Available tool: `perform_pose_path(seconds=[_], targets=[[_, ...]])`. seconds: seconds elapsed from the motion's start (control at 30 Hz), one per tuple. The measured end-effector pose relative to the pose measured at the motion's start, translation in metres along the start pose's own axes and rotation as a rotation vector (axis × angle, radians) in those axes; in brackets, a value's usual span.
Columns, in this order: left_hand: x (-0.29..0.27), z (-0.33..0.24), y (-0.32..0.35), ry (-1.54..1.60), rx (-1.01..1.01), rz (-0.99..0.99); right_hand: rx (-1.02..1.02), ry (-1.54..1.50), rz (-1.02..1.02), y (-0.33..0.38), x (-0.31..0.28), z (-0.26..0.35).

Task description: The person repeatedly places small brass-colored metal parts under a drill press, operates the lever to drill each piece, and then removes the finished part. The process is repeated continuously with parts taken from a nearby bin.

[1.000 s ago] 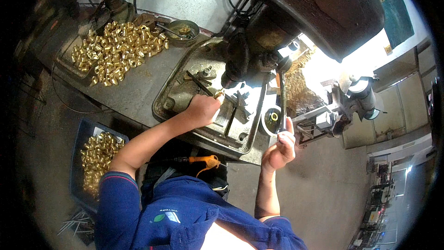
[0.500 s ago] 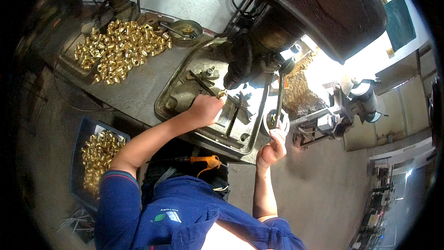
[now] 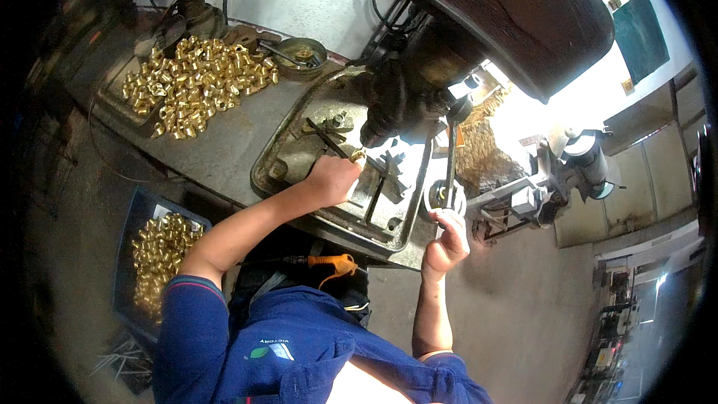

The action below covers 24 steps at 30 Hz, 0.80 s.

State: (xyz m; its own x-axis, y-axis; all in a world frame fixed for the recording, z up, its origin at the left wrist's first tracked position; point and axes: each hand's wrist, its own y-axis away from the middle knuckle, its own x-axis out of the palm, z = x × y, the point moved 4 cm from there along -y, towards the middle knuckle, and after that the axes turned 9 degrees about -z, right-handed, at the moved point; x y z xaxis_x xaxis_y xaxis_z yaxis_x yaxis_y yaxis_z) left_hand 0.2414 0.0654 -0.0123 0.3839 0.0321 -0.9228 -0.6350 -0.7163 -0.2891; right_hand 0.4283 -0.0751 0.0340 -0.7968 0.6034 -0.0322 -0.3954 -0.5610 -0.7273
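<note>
My left hand (image 3: 333,181) is closed round a small brass fitting (image 3: 359,157), held over the drill press table (image 3: 288,191) just under the dark chuck (image 3: 380,123). Only the top of this fitting shows; my fingers hide the rest. On the right, my right hand (image 3: 446,245) has its fingers curled at the lower end of the press's feed lever (image 3: 452,157). Dark metal bars (image 3: 380,185) lie across the press table beside my left hand. Above both hands looms the big dark press head (image 3: 508,19).
A heap of brass fittings (image 3: 202,82) covers the bench at the far left, beside a round tin (image 3: 301,58). More fittings fill a blue bin (image 3: 123,254) on the lower left. An orange air gun (image 3: 333,262) hangs at the bench edge. Another machine (image 3: 553,179) stands right.
The lever's lower end and my right hand have shifted slightly, the hand now tilted a little differently. My left hand stays under the chuck with the fitting. The whole view has moved slightly.
</note>
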Motion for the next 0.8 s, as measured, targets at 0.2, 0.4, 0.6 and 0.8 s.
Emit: perform_pose_path(seconds=[0.2, 0.4, 0.6, 0.8], targets=[[0.008, 0.004, 0.002, 0.079, 0.048, -0.059, -0.052, 0.033, 0.010, -0.011, -0.001, 0.020], [0.014, 0.008, 0.004, 0.112, 0.075, -0.142, -0.100, 0.074, 0.008, -0.022, -0.001, 0.036], [0.021, 0.010, 0.002, 0.088, 0.029, -0.069, -0.140, 0.070, -0.045, -0.033, 0.001, 0.051], [0.019, 0.010, 0.003, 0.104, 0.045, -0.125, -0.230, 0.077, -0.052, -0.044, -0.002, 0.062]])
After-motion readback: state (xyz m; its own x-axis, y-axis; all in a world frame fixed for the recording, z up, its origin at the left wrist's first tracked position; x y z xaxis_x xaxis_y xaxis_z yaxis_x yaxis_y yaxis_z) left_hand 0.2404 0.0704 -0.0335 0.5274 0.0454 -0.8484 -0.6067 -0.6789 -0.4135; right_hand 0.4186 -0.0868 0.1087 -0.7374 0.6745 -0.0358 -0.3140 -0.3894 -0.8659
